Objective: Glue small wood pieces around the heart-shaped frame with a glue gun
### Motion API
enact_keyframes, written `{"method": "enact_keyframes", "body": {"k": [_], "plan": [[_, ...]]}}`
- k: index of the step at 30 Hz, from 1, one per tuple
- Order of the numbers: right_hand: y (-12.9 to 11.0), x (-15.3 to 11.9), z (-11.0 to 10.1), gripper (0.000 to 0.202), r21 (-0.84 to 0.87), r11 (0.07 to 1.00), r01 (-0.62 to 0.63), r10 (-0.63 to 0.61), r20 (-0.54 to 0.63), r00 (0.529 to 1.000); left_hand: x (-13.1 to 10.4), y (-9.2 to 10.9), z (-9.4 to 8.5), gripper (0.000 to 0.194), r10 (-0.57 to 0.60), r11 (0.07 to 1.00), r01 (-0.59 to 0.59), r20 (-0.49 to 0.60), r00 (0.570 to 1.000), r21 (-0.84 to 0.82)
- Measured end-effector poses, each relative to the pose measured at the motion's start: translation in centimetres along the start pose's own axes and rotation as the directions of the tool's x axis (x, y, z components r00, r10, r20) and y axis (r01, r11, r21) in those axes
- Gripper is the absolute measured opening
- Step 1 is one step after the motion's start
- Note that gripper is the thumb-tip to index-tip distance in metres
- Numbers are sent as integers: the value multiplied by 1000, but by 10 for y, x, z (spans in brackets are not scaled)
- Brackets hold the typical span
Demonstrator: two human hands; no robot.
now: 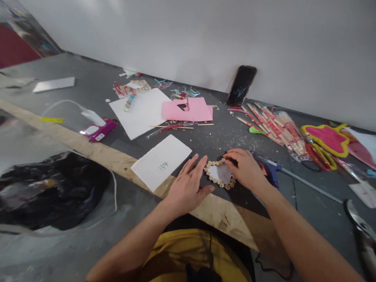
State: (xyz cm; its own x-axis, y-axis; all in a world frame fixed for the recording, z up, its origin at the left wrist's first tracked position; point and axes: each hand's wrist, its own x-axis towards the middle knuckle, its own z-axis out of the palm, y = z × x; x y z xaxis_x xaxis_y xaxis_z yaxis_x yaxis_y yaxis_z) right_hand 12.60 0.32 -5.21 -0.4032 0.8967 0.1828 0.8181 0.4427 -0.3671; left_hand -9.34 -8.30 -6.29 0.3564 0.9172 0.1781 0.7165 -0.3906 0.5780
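A white heart-shaped piece [219, 173] edged with small pale wooden slices lies on the dark table in front of me. My right hand [245, 168] is closed at its upper right rim, with finger and thumb pinched there; whether a loose slice is between them I cannot make out. Beside the heart's left edge rests my left hand [189, 184], fingers stretched out and holding nothing. A white card [161, 161] marked "154" lies just beyond the left fingers. Close to my right wrist is a blue glue gun [273, 171], partly hidden by the hand.
Farther back are a pink cut-out sheet [190, 109], a white sheet [138, 117] and a leaning phone [241, 85]. To the right lie wrapped chopsticks [273, 125], scissors [320, 154] and metal cutters [362, 225]. A purple power strip [102, 131] and black bag [67, 188] are left.
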Motion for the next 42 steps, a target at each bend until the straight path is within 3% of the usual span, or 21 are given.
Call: {"method": "enact_keyframes", "body": {"k": [26,42], "plan": [[0,-1,-2,24,22,1000,-9,9,22,1000,1,3,-3,76,-18,999,16,41,999,45],[-2,-4,-6,27,44,999,-20,19,24,1000,15,2,-3,77,7,1000,-7,23,1000,0]]}}
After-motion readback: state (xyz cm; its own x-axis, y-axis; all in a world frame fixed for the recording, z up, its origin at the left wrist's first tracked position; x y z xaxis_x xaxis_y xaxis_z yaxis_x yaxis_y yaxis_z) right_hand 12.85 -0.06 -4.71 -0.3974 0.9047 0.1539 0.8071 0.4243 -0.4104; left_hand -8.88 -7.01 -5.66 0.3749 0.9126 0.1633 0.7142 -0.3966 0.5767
